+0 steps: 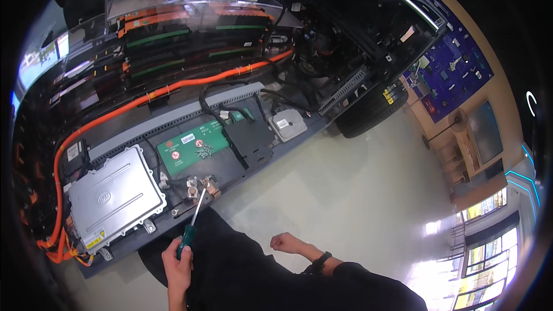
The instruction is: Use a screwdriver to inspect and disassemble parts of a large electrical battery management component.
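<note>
My left hand (pixel 177 264) is closed round the green handle of a screwdriver (pixel 186 237). The metal shaft points up and away; its tip reaches a small metal terminal block (pixel 211 188) on the near edge of the chassis, though I cannot tell whether they touch. My right hand (pixel 286 243) is curled closed in front of my dark clothing, away from the chassis; anything inside its fingers is hidden. Beyond the screwdriver, a pile of small screws (pixel 203 150) lies on a green panel (pixel 171 167).
A silver ribbed metal housing (pixel 118 198) sits on the left. Behind it runs a thick orange cable (pixel 187 82). A smaller grey box (pixel 289 124) is mounted right of the panel, near a black tyre (pixel 371 114). Pale floor (pixel 328 196) lies beyond the chassis edge.
</note>
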The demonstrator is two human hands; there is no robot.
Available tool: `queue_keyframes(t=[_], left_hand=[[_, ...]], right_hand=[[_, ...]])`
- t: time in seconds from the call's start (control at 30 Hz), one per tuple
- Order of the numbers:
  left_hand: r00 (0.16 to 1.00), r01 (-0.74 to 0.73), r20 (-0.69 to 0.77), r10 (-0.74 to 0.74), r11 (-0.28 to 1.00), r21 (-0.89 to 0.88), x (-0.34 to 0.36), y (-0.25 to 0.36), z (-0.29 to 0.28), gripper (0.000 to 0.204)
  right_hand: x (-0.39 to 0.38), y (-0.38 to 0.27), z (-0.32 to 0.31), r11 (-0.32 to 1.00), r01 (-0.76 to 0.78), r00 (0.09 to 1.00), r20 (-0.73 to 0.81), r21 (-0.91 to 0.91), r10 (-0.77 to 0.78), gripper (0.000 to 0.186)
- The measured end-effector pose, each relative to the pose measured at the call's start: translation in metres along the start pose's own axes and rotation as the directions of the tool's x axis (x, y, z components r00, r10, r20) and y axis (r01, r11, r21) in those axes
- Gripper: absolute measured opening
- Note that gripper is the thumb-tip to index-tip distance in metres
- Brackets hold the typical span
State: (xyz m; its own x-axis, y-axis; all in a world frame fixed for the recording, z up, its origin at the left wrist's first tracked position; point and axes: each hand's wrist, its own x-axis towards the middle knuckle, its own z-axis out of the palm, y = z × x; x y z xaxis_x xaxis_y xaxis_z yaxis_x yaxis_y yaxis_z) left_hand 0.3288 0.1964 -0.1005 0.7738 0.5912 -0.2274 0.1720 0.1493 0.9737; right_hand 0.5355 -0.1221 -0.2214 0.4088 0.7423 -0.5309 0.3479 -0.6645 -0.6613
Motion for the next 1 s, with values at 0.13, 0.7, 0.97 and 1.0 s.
queue_keyframes(t=[0.13, 0.7, 0.97, 1.0], left_hand=[[1.000, 0.014, 0.011, -0.013, 0.999, -0.036, -0.001, -0.002, 0.000, 0.022], [0.993, -0.111, 0.075, 0.096, 0.965, 0.238, 0.025, -0.032, 0.030, 0.028], [0.993, -0.108, 0.066, 0.094, 0.956, 0.272, 0.025, -0.036, 0.032, 0.030], [0.994, -0.110, 0.058, 0.097, 0.952, 0.284, 0.026, -0.036, 0.032, 0.030]], right_hand=[[-0.002, -0.003, 0.002, 1.000, -0.019, 1.000, -0.004, 0.021, 0.019, 0.016], [0.004, -0.014, -0.016, 0.987, -0.143, 0.990, 0.029, 0.076, 0.142, 0.015], [0.003, -0.024, -0.009, 0.990, -0.102, 0.995, 0.001, 0.097, 0.103, 0.015], [0.002, -0.023, -0.010, 0.990, -0.102, 0.995, -0.001, 0.098, 0.102, 0.015]])
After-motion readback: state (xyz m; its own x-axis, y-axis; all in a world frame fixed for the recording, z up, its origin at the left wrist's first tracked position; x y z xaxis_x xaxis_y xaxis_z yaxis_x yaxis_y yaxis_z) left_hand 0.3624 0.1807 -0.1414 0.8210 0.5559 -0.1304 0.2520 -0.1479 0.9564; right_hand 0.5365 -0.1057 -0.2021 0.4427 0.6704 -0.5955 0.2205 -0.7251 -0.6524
